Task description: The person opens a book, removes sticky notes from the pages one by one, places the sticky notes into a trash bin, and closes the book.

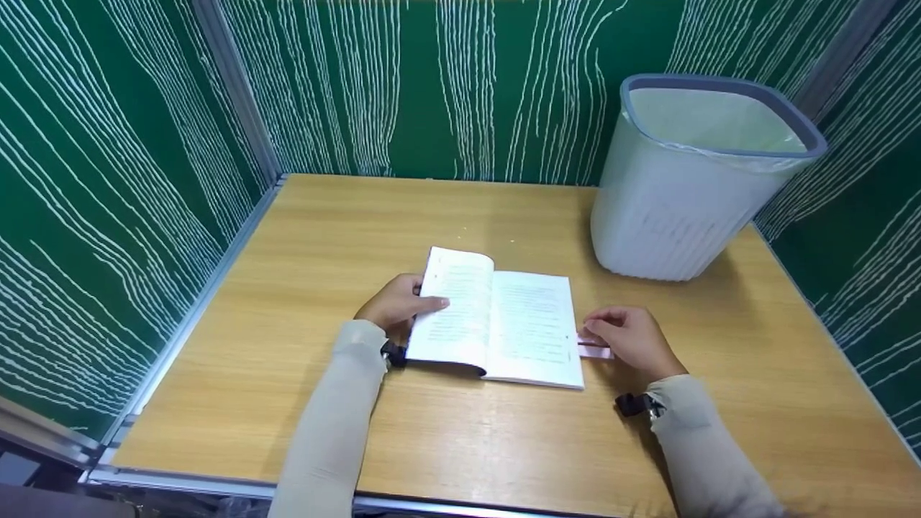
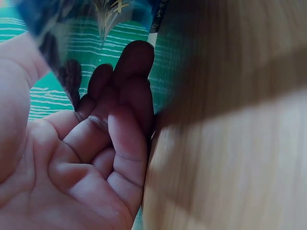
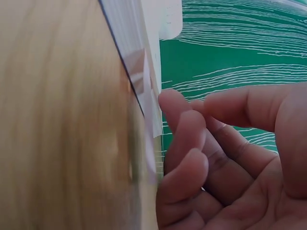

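An open book (image 1: 532, 324) with printed white pages lies in the middle of the table. My left hand (image 1: 396, 302) grips its left side, thumb flat on the page and fingers underneath. The left wrist view shows those fingers below the glossy dark-blue cover (image 2: 45, 21). From the right edge of the book sticks a pale pink bookmark strip (image 1: 594, 352). Beside it is my right hand (image 1: 637, 342), fingers loosely bent and thumb near the index fingertip. In the right wrist view the strip (image 3: 149, 139) stands out from the pages, with the fingertips just beside it.
A white waste bin (image 1: 662, 208) with a grey rim and a liner stands at the back right of the wooden table (image 1: 288, 244). Green panels (image 1: 417, 86) with white wavy lines wall the back and both sides.
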`<state>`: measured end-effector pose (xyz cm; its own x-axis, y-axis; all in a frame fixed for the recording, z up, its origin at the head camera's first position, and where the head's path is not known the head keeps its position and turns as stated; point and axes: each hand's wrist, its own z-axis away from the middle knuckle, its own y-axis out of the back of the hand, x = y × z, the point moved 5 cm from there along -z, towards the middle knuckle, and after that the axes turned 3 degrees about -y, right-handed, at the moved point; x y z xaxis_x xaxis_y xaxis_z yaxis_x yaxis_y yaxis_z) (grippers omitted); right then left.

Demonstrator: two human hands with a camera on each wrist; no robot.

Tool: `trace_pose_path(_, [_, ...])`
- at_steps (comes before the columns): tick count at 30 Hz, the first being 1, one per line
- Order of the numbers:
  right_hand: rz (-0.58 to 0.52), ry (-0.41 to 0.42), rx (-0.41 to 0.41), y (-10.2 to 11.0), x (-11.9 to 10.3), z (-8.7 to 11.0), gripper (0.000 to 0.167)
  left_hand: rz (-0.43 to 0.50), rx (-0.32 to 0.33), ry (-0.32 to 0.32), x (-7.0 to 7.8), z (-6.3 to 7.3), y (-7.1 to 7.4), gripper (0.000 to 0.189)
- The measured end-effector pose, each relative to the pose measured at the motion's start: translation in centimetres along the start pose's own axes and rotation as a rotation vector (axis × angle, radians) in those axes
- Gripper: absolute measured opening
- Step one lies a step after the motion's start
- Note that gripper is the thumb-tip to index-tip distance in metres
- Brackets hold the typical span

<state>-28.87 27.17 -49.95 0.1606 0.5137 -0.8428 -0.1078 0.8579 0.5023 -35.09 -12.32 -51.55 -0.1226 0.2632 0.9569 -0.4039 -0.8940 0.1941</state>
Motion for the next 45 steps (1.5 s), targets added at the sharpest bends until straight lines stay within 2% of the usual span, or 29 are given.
trace_pose_path(3, [-0.019,0.003,-0.011,-0.2,0.0,0.1,0.026,0.002,0.003,-0.002,0.0,0.0,0.0,0.042])
trace_pose_path(10, [-0.050,0.017,-0.022,-0.6,0.1,0.2,0.025,-0.063,0.015,-0.063,0.1,-0.5,0.1,0.037])
trace_pose_path(19, [-0.064,-0.005,-0.037,-0.6,-0.2,0.4,0.028,-0.051,0.016,-0.046,0.2,-0.5,0.2,0.037])
trace_pose_path(30, [-0.252,0.010,-0.075,-1.0,-1.2,0.9,0.031,-0.059,0.017,-0.022,0.0,-0.3,0.3,0.039])
trace_pose_path(38, [-0.382,0.124,-0.083,-2.7,-3.2,2.3,0.019,-0.050,0.021,-0.026,0.2,-0.2,0.2,0.040])
trace_pose_path(42, [-0.422,0.236,-0.103,-4.3,-4.6,2.8,0.023,-0.039,0.020,-0.018,0.2,-0.2,0.2,0.040])
trace_pose_path(45, [-0.402,0.319,-0.128,-5.4,-5.7,3.1,0.032,-0.036,0.020,-0.009,0.1,-0.3,0.2,0.041])
